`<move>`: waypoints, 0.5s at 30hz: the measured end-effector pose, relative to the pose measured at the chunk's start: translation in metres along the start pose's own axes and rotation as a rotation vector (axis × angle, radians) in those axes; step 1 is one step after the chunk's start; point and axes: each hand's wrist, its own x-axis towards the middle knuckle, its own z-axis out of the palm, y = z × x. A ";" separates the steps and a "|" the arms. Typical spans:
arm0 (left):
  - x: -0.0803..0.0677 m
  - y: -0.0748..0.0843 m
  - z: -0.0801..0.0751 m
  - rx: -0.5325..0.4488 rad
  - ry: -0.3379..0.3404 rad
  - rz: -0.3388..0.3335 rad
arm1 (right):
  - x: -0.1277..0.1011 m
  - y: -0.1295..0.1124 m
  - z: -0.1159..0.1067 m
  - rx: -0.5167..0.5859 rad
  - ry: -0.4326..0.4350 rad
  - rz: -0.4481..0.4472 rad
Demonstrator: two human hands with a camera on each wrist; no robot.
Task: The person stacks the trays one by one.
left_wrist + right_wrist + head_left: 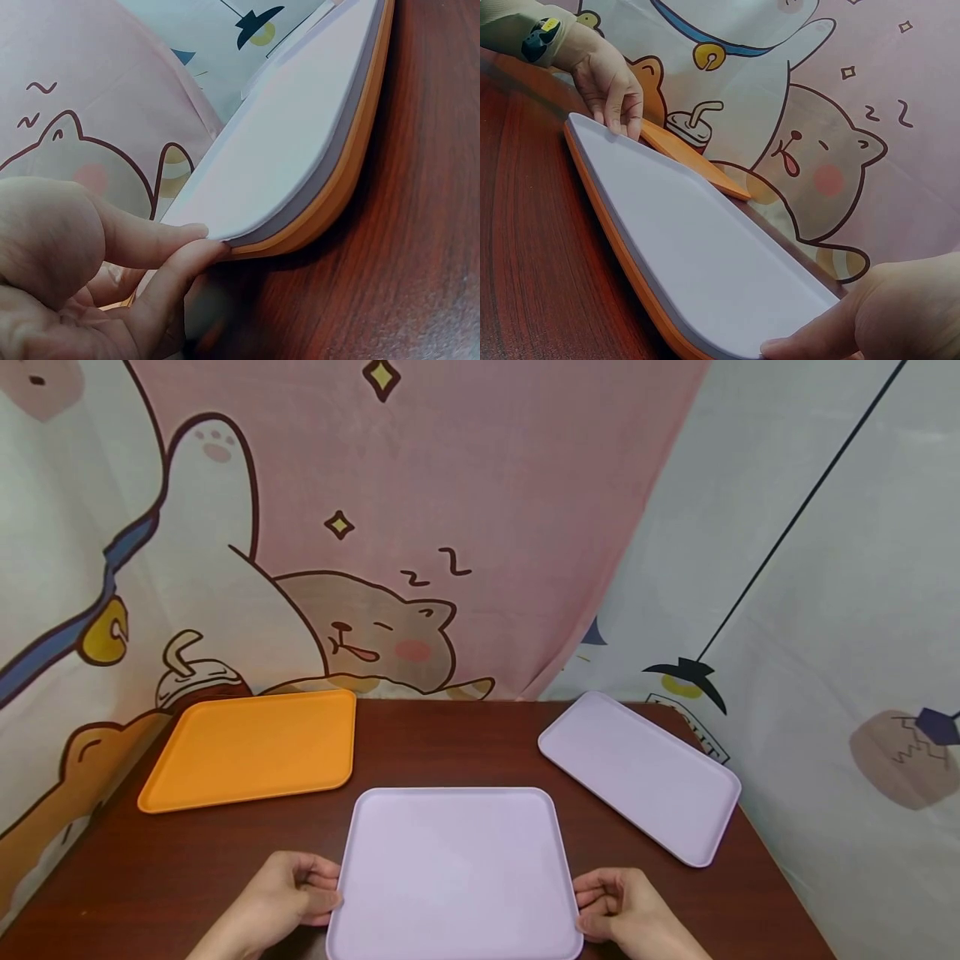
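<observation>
A lilac tray (453, 868) lies at the near edge of the bench (442, 743), about midway along it, and the wrist views show it stacked on an orange tray (341, 187) whose rim peeks out beneath. The left hand (288, 893) holds the stack's left side; its fingers (161, 236) are curled, with thumb and forefinger pinching the near-left corner of the lilac tray. The right hand (626, 906) holds the right side, its fingers curled at the rim and the thumb (810, 341) pressed on the top of the tray's edge.

A second orange tray (251, 747) lies flat toward the far-left corner of the bench, well apart from the stack. Another lilac tray (641, 772) lies toward the far-right corner, turned at an angle, with its right end reaching the bench's right edge. Behind the bench hangs a cartoon cloth (390, 527) with a sleeping bear and a pink ground; a pale cloth (825, 610) hangs on the right.
</observation>
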 end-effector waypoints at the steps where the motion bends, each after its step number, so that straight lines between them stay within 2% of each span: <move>1: 0.000 0.000 0.000 -0.003 -0.004 0.006 | 0.000 0.000 0.000 0.003 -0.002 -0.001; 8: -0.002 -0.004 -0.003 -0.028 -0.041 0.044 | -0.001 0.000 0.000 0.011 0.000 0.005; 15: 0.000 -0.002 -0.005 -0.025 -0.028 0.014 | -0.001 0.000 -0.001 -0.004 0.025 0.024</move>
